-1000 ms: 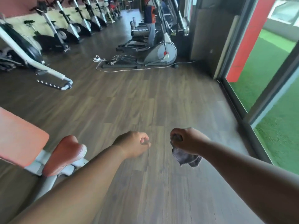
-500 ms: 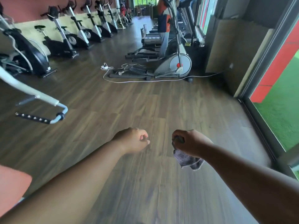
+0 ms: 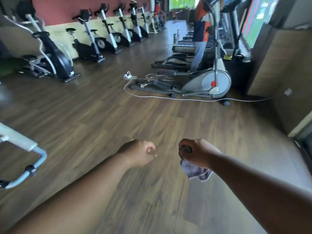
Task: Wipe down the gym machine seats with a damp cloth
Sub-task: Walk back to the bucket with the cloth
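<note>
Head view is showing both forearms reaching out over the wooden floor [image 3: 94,115], with no seat under either hand. The right hand [image 3: 198,153], at about five o'clock from centre, is clenching tight around the grey cloth [image 3: 195,171], whose loose end is hanging below the fist. The left hand [image 3: 140,153], just beside it at about six o'clock, is curling loosely and holding nothing.

Compared with a second ago, the scene is shifting: the orange padded seat that sat at eight o'clock is no longer showing, and only a white frame bar [image 3: 22,159] is remaining at the nine o'clock edge. The green turf behind the glass at three o'clock is also gone, while the row of exercise bikes [image 3: 91,41] at eleven o'clock and the elliptical trainer [image 3: 204,81] at one o'clock are sitting larger and lower in the frame. The hands themselves are barely changing their pose.

Judging from this, the person is turning away from that seat and heading toward other machines, so no wiping is happening at this instant. A white cable [image 3: 168,97] is trailing across the floor at one o'clock and could catch a foot.
</note>
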The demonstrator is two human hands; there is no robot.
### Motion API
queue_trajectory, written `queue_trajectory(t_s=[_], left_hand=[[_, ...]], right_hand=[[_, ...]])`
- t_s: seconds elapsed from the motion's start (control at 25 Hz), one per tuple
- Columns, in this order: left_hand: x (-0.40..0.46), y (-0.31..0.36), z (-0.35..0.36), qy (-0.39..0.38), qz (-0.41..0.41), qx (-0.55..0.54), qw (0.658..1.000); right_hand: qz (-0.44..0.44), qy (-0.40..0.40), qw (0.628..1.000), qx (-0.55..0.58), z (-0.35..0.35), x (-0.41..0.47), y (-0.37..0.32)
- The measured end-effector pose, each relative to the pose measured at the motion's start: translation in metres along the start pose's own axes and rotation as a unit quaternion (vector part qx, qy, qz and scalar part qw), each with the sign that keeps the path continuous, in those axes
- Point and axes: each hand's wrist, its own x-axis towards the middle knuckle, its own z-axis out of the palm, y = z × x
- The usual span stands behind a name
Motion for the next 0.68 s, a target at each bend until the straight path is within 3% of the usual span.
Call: queue_trajectory(t_s=[0.32, 0.68], left_hand=[[0.160, -0.097, -0.090, 0.046, -0.090, -0.011, 0.995], [0.368, -0.231, -0.219, 0.040, -0.085, 0.005, 0.996]], right_hand=[[-0.105, -0.040, 0.994, -0.017, -0.026, 0.244, -0.043], [-0.077, -0.022, 0.997, 0.002, -0.027, 0.502, -0.108]])
